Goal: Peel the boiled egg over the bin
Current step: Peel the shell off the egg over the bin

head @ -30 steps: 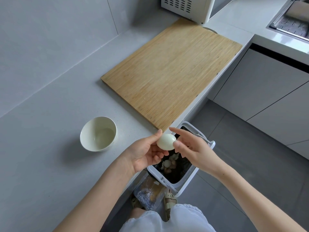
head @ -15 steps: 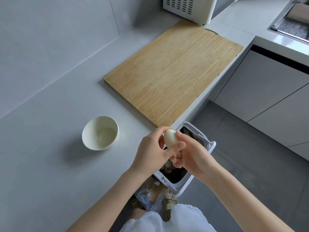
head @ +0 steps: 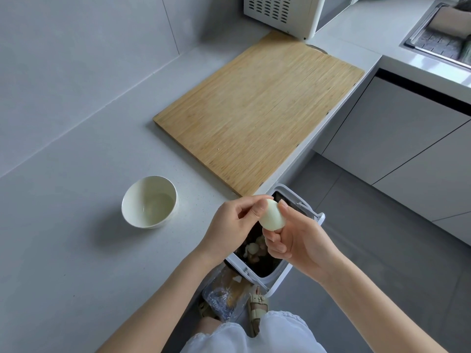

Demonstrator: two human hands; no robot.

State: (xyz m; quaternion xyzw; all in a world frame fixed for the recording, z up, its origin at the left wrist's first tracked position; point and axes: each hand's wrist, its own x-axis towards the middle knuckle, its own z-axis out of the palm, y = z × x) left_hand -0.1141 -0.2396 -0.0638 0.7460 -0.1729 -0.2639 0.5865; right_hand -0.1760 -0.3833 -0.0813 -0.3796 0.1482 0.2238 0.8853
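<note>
A pale, smooth boiled egg (head: 272, 215) is held above the open white bin (head: 309, 212) that stands on the floor beside the counter. My right hand (head: 298, 240) grips the egg from below and the right, thumb on its upper side. My left hand (head: 232, 225) pinches at the egg's upper left end with thumb and fingertips. Shell pieces (head: 253, 248) lie on the dark waste inside the bin.
A white bowl (head: 149, 202) with a little water stands on the grey counter (head: 76, 225) to the left. A wooden cutting board (head: 254, 113) lies behind the hands, a white appliance (head: 283, 11) beyond it. A sink (head: 441, 34) is at far right. A plastic bag (head: 224, 296) lies by my feet.
The egg went from my left hand's fingertips into my right hand's grip. My left hand turned over and now pinches at the egg's top. Both hands stayed over the bin.
</note>
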